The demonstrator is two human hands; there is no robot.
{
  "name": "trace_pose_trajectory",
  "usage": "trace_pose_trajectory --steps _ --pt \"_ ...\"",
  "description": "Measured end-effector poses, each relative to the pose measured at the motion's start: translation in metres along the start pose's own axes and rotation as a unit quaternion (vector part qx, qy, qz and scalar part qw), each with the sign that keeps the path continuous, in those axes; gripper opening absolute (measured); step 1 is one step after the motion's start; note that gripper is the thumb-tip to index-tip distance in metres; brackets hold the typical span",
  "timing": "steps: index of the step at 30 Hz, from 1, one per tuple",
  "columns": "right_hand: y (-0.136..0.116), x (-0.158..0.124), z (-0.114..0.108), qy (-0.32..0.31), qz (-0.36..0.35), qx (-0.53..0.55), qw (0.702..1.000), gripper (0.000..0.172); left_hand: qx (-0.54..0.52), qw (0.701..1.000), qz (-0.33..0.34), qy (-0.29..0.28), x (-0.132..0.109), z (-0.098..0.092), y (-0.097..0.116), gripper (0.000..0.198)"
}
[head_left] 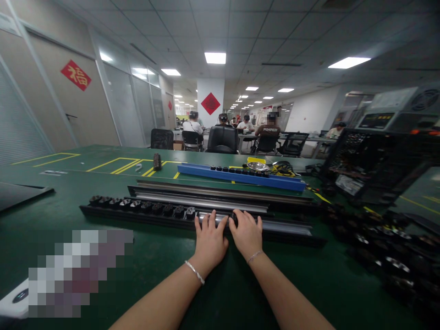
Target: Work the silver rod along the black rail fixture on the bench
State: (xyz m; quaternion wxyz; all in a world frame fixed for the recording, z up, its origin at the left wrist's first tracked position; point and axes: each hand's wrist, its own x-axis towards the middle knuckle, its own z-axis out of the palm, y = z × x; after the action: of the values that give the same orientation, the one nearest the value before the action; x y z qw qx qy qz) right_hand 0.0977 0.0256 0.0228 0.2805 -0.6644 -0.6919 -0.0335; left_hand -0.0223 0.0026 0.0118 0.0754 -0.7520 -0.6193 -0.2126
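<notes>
A long black channel rail lies across the green table in front of me. In its left half sits a row of dark wheel-like parts, the nearest one touching or almost touching my left fingertips. My left hand rests on the rail's edge with its fingers spread over the shiny inner strip. Close to its right, my right hand is bent over the same rail, thumb and forefinger closed about a small black part. Fingers partly hide that part, so its exact kind cannot be made out.
Behind lie more dark rails and a blue channel holding black parts. A metal dish stands beyond. At right are an open black computer case and a heap of black parts. A blurred-out object lies front left.
</notes>
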Motion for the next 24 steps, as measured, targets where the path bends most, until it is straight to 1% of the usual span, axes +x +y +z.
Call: trace_pose_trajectory --steps 6,13,19,24 --pt "0.0051 0.0009 -0.0003 0.006 0.0 0.013 1.0 0.036 -0.004 1.0 0.005 0.014 -0.0002 0.0016 -0.0003 0.055" --pt "0.0061 0.0013 -0.003 0.001 0.005 0.012 1.0 0.036 -0.001 1.0 -0.001 0.002 -0.0002 0.0006 0.0003 0.056" --pt "0.0058 0.0015 -0.0028 -0.002 0.005 0.007 1.0 0.036 0.002 1.0 0.006 0.02 -0.0005 0.0047 -0.0014 0.055" --pt "0.0053 0.0016 -0.0027 0.001 0.008 0.012 1.0 0.035 -0.002 1.0 0.014 0.022 -0.0006 0.0055 -0.0028 0.054"
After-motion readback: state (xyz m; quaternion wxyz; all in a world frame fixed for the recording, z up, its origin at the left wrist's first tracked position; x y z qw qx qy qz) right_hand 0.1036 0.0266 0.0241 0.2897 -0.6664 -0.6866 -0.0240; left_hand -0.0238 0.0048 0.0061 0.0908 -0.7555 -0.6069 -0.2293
